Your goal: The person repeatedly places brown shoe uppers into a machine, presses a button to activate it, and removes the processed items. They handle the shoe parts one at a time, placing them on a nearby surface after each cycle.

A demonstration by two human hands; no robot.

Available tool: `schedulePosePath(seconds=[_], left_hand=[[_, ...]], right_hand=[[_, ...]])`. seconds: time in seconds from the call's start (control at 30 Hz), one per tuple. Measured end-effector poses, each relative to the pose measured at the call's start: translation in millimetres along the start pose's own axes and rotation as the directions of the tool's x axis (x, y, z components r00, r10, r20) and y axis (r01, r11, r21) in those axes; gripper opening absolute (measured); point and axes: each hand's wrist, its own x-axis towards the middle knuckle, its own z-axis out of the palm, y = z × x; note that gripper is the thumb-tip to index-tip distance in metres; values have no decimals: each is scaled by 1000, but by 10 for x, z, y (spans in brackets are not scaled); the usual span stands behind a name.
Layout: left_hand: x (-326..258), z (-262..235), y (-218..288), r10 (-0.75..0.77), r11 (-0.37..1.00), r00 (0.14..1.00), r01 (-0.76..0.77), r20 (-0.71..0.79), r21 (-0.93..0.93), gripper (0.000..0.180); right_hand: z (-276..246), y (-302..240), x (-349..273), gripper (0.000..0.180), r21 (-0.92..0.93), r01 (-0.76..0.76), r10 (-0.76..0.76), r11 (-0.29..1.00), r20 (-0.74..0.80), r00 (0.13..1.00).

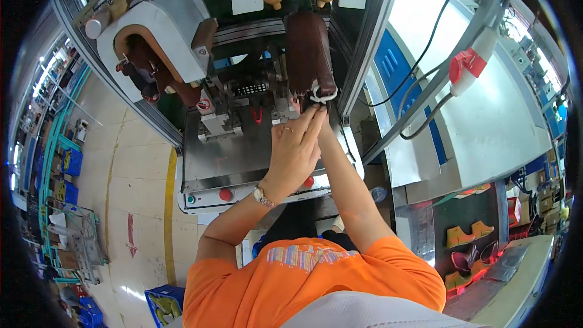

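Left grip [296,143], right grip [324,121] at near end of brown leather piece [308,48].

Prohibition sign [205,105] on machine [167,21], floor arrow [130,231]

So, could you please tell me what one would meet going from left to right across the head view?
Red floor arrow, wide yellow floor line, small green button, wristwatch, brown leather piece, red-and-white connector.

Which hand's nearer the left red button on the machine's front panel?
Left. The left hand is beyond the red button and to its right; the right hand is farther that way, at the near end of the brown leather piece.
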Motion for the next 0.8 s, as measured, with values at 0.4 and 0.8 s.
schedulePosePath(seconds=[0.4, 0.8], left_hand=[[-424, -570, -355, -97, 969, 932, 8, -349, -247, 22], [-1159, -947, -1236, -512, 855, 663, 337, -546, -394, 24]], right_hand=[[-583, -660, -879, 27, -886, 338, -601, 318, 88, 795], [-2248, -631, -2017, 71, -755, -385, -126, 530, -519, 845]])
